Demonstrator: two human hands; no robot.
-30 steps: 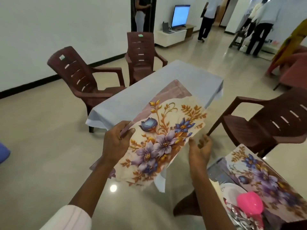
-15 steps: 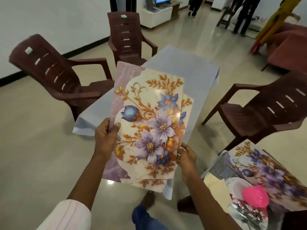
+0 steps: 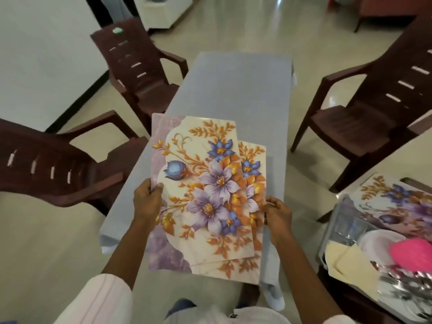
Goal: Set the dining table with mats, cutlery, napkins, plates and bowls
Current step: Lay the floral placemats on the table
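I hold two floral place mats, one on top of the other and slightly fanned, over the near end of the grey-clothed dining table (image 3: 233, 90). The top mat (image 3: 201, 190) shows purple and blue flowers with orange leaves; the lower mat (image 3: 256, 157) peeks out at the right and bottom. My left hand (image 3: 147, 202) grips the left edge with the thumb on top. My right hand (image 3: 278, 212) pinches the right edge of the lower mat. At the right, another floral mat (image 3: 392, 197) lies beside a white plate (image 3: 378, 239), a pink bowl (image 3: 411, 252), a cream napkin (image 3: 343, 260) and blurred cutlery (image 3: 402, 284).
Three dark brown plastic armchairs surround the table: one at the left (image 3: 58, 169), one at the back left (image 3: 138, 66), one at the right (image 3: 378, 97). A white cabinet (image 3: 161, 12) stands far back. The floor is glossy beige tile.
I have stepped up to the table's near end. The mats swung from tilted to lengthwise, and my right hand, open a second ago, now pinches their right edge.
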